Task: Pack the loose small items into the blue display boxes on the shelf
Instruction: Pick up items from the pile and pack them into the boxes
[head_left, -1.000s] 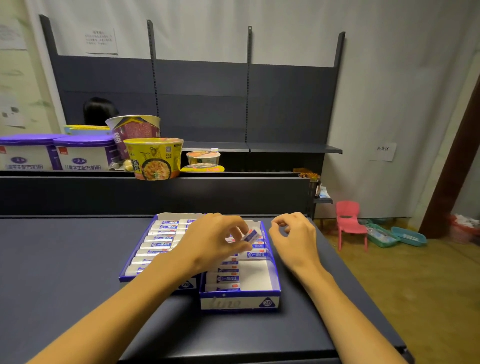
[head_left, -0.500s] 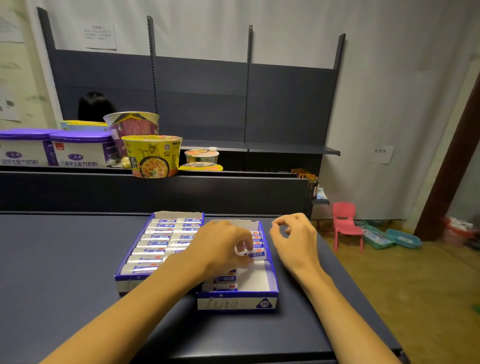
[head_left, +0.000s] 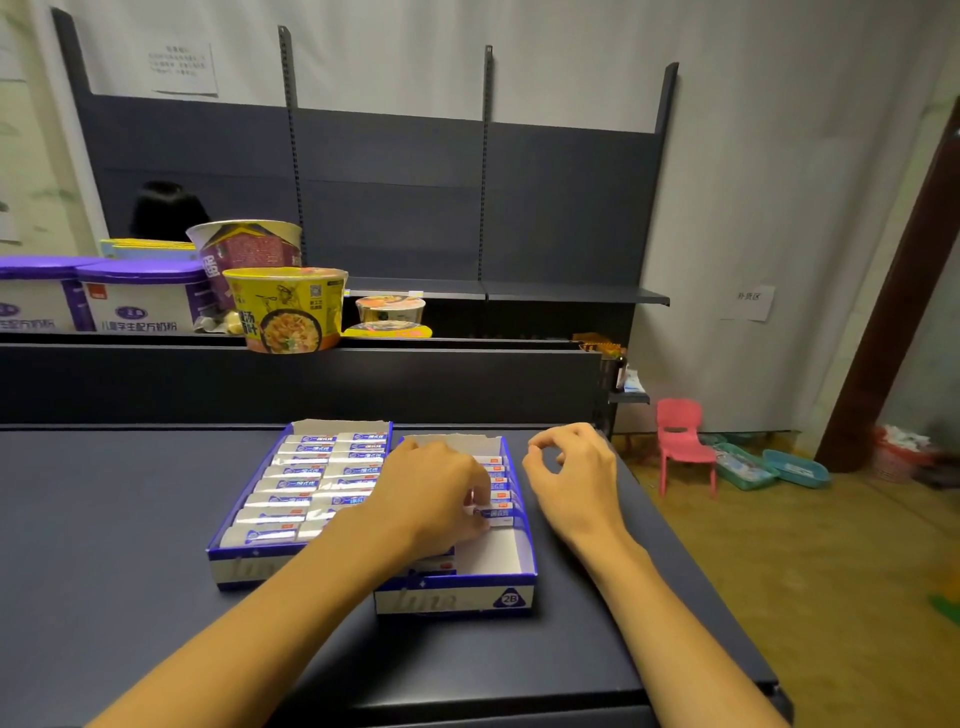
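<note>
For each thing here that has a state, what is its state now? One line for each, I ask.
Left box: open top, filled with rows of small packs.
Right box: open top, near right part bare.
Small pack: pinched by the left hand, low in the right box.
Left hand: holds the small pack.
Right hand: loosely curled beside the right box, holds nothing.
Yellow noodle bowl: upright, sealed.

There is just one view, from a wide-angle camera worn on the person's head, looking forward and down over both forearms. It sits close above the dark tabletop (head_left: 130, 519), with the two blue display boxes (head_left: 457, 597) near the middle of the frame. Farther off it faces the shelf unit (head_left: 519, 234) and the wall, edges bowed by the lens; floor and a pink chair (head_left: 683, 447) lie to the right
</note>
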